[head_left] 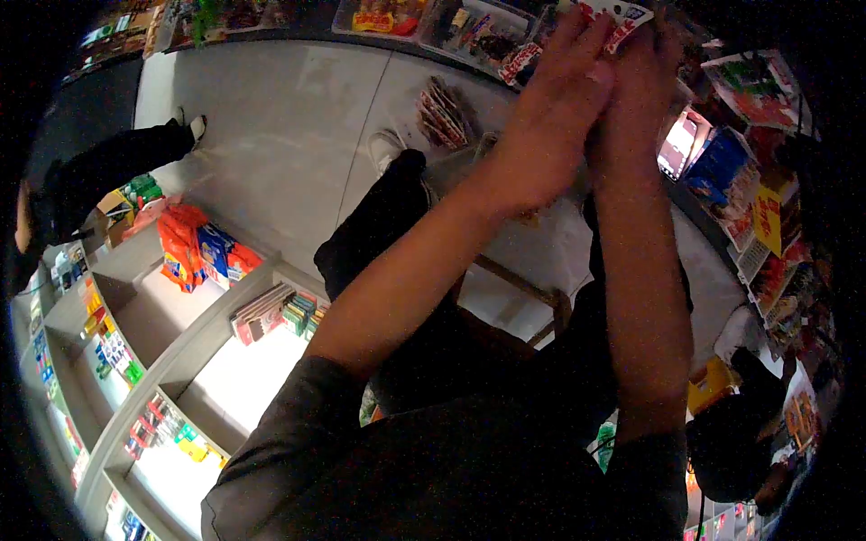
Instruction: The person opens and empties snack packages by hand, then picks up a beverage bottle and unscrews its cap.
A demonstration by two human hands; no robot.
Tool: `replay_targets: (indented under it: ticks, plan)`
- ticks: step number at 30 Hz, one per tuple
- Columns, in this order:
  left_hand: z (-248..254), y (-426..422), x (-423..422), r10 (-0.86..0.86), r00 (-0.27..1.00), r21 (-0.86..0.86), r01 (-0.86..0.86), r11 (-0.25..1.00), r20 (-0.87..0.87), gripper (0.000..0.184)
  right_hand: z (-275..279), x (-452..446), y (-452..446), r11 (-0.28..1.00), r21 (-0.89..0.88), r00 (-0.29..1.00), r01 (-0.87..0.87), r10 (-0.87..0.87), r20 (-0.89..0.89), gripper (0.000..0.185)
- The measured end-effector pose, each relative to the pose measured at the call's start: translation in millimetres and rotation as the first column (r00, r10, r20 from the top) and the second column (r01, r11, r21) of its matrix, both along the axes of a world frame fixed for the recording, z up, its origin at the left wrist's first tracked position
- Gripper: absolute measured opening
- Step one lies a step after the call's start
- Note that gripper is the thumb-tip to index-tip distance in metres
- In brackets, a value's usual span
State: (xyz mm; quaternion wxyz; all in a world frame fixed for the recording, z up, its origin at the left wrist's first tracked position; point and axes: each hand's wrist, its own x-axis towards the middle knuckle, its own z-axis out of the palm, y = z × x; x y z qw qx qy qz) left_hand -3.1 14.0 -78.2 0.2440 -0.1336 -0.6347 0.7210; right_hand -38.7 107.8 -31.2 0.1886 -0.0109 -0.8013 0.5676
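Observation:
Both my hands reach far forward to the top edge of the view, close together. A white-and-red snack packet (629, 20) shows between and just past their fingers. My left hand (561, 113) is closed on its left side, fingers partly hidden. My right hand (639, 95) is closed at its right side, its fingertips dim and partly cut off. Another packet with red lettering (520, 65) lies just left of my left hand, by a clear bin (483, 20) of mixed small packs.
A pile of packets (444, 114) lies on the grey floor near my shoe (386, 149). A lit phone screen (683, 142) stands among snack packs at right. Shelf compartments (189, 361) fill the lower left. Another person's leg (126, 162) is at far left. A stool (514, 275) is beneath me.

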Motion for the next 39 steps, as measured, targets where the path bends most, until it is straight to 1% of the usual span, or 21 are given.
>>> replay_targets:
  ticks: [2,4,6,8,9,11,12,15,18,19,20,21,23,24,25,27,29,30,33,36,39]
  plan:
    - [23.0,-12.2,-7.0,-0.042,0.999,-0.662,0.014,0.749,-0.026,0.064,-7.3,2.7,-7.1,0.986,0.151,0.998,-0.063,0.061,0.02,0.03]
    - [52.3,-30.4,-16.0,-0.097,0.995,-0.992,-0.005,0.123,-0.017,0.059,-11.3,13.9,-28.5,0.987,0.017,0.983,-0.161,0.159,0.096,0.031]
    - [57.9,-56.5,-23.0,-0.094,0.994,-0.883,-0.091,-0.461,-0.053,0.053,-6.5,29.8,-47.1,0.94,-0.225,0.928,-0.258,0.306,0.213,0.032]
    - [35.4,-90.1,-37.7,-0.026,0.978,-0.626,-0.152,-0.765,-0.205,0.047,3.8,45.9,-58.4,0.834,-0.467,0.792,-0.293,0.486,0.37,0.031]
    - [40.0,-94.1,-37.0,-0.019,0.961,-0.715,-0.219,-0.664,-0.277,0.047,7.3,51.7,-63.9,0.764,-0.581,0.701,-0.281,0.576,0.42,0.03]
    - [47.3,-97.6,-30.9,0.025,0.914,-0.831,-0.357,-0.427,-0.406,0.045,2.2,56.4,-71.8,0.933,-0.243,0.91,-0.265,0.325,0.257,0.028]
    - [49.5,-90.4,-24.0,-0.048,0.907,-0.821,-0.4,-0.409,-0.418,0.048,0.1,57.2,-73.7,0.977,-0.069,0.969,-0.203,0.21,0.128,0.028]
    - [50.2,-45.8,1.4,-0.207,0.868,-0.788,-0.497,-0.363,-0.451,0.058,-11.6,25.6,-52.9,1.0,-0.004,0.998,0.03,-0.03,-0.052,0.027]
    - [65.2,-27.1,12.2,-0.134,0.931,-0.859,-0.366,-0.359,-0.34,0.061,-10.0,12.6,-32.2,0.816,-0.564,0.991,-0.122,0.135,-0.019,0.04]
    - [77.8,-22.3,10.1,-0.089,0.957,-0.891,-0.289,-0.35,-0.276,0.061,-15.9,10.8,-25.5,0.992,-0.062,0.992,-0.106,0.101,-0.081,0.038]
    - [89.9,-18.3,7.4,-0.044,0.977,-0.917,-0.211,-0.338,-0.208,0.061,-23.9,10.0,-19.3,0.891,0.454,0.983,-0.024,0.103,-0.15,0.037]
    - [98.6,-15.0,4.9,0.001,0.99,-0.938,-0.13,-0.322,-0.138,0.06,-28.3,9.7,-16.3,0.541,0.835,0.968,0.099,0.141,-0.206,0.035]
    - [92.1,-21.6,1.7,0.051,0.988,-0.902,-0.111,-0.416,-0.146,0.055,-6.4,23.8,-37.4,0.946,0.251,0.976,-0.205,0.179,0.126,0.03]
    - [73.5,-38.1,-0.7,0.049,0.974,-0.835,-0.163,-0.525,-0.221,0.05,1.6,29.8,-44.7,0.958,-0.142,0.926,-0.249,0.279,0.257,0.028]
    - [71.4,-49.8,-5.5,0.038,0.955,-0.752,-0.208,-0.625,-0.295,0.046,-11.5,33.7,-47.4,0.949,0.037,0.943,-0.313,0.305,0.135,0.029]
    - [76.3,-63.8,-18.5,0.242,0.939,-0.593,0.054,-0.804,-0.244,0.036,-49.3,44.2,-55.4,0.85,0.4,0.908,-0.343,0.409,-0.09,0.03]
    - [7.5,-143.2,-40.1,0.012,0.854,-0.6,-0.356,-0.717,-0.52,0.036,-10.9,52.0,-69.7,0.926,-0.028,0.91,-0.378,0.376,0.172,0.031]
    - [17.5,-151.3,-45.1,-0.005,0.834,-0.619,-0.414,-0.667,-0.552,0.038,4.8,56.9,-76.2,0.913,-0.243,0.87,-0.328,0.392,0.299,0.032]
    - [30.4,-131.4,-36.0,0.023,0.881,-0.727,-0.375,-0.575,-0.473,0.042,10.7,62.3,-79.7,0.885,-0.342,0.86,-0.315,0.419,0.292,0.033]
    - [39.4,-86.4,-17.9,-0.069,0.89,-0.762,-0.423,-0.491,-0.45,0.046,-8.2,47.3,-79.7,0.989,-0.14,0.979,-0.038,0.065,0.194,0.032]
    - [37.5,-47.3,-4.6,-0.11,0.88,-0.774,-0.46,-0.434,-0.462,0.05,-11.0,26.5,-62.8,0.605,-0.792,0.912,0.083,0.275,0.305,0.035]
